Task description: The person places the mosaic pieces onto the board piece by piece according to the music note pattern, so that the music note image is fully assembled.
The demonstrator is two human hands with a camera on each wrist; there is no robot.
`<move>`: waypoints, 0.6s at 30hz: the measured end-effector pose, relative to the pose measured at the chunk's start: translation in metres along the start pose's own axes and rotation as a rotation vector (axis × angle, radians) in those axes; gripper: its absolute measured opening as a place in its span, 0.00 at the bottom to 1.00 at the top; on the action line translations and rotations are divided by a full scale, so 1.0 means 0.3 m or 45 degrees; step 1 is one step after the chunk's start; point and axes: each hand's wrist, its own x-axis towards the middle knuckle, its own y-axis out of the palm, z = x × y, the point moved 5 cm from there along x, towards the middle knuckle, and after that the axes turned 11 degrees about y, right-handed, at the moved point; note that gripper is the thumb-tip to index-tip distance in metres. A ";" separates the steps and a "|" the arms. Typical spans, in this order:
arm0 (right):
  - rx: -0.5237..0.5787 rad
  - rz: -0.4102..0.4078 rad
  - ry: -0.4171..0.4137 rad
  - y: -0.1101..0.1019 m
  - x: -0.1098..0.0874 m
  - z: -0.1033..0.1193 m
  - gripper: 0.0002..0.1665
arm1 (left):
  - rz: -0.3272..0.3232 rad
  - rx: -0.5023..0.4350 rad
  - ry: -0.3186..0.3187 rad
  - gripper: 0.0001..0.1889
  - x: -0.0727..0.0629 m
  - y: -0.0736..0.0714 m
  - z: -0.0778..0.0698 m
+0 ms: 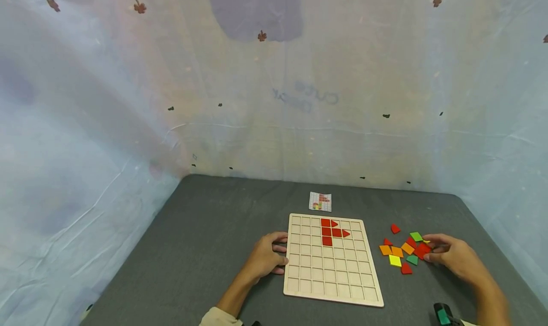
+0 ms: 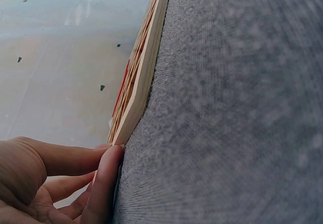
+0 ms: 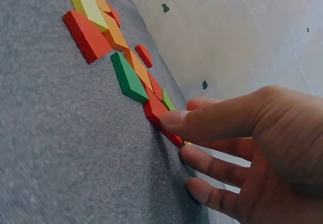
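Note:
A pale wooden grid board [image 1: 329, 273] lies on the grey table, with several red tiles [image 1: 327, 232] set in its upper middle cells. My left hand [image 1: 266, 257] holds the board's left edge; in the left wrist view its thumb and a finger [image 2: 103, 181] meet at the board's edge [image 2: 133, 110]. To the right of the board, my right hand [image 1: 454, 257] has its thumb and forefinger at a red tile [image 1: 422, 251] in a loose group of tiles. The thumb [image 3: 174, 119] lies on that tile in the right wrist view, and the other fingers are spread beside it.
Behind the board lies a small printed card [image 1: 320, 202] with a coloured grid picture. Orange [image 1: 385, 250], yellow [image 1: 395, 261], dark green [image 1: 412, 260] and light green tiles [image 1: 415, 236] lie around my right hand. A pale patterned sheet [image 1: 278, 145] rises behind the table.

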 end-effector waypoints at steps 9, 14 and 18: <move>0.019 0.064 0.008 0.004 0.001 -0.011 0.29 | -0.003 0.002 0.005 0.36 0.000 -0.001 -0.002; 0.007 0.096 0.042 0.009 0.000 -0.017 0.26 | -0.003 0.002 0.006 0.36 -0.001 -0.001 -0.004; -0.009 0.089 0.061 0.009 -0.003 -0.020 0.23 | -0.004 0.009 0.001 0.36 -0.001 0.001 -0.004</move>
